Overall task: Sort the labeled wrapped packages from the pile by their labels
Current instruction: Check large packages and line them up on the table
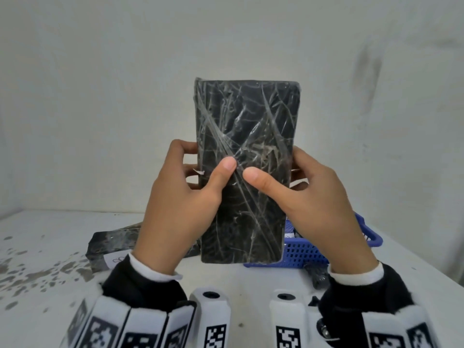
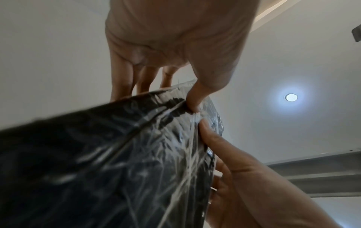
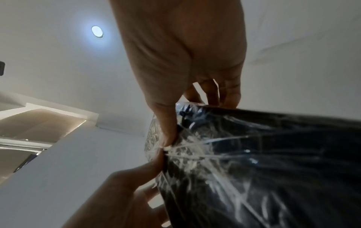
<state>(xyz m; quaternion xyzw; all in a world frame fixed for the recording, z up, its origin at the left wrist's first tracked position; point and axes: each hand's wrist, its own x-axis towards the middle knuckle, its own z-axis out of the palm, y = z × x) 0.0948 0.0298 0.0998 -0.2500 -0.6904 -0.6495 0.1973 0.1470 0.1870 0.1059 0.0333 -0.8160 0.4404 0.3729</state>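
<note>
I hold a black package wrapped in crinkled clear film upright above the table, its plain face toward me. No label shows on this face; a white scrap peeks out at its left edge. My left hand grips the left side, thumb on the front and fingers behind. My right hand grips the right side the same way. Both thumb tips almost meet on the film. The left wrist view shows my left hand pressing the package. The right wrist view shows my right hand on the package.
Another wrapped black package with a white label lies on the white table to the left. A blue perforated basket stands at the right, partly hidden by the held package. A small dark wrapped item lies before the basket.
</note>
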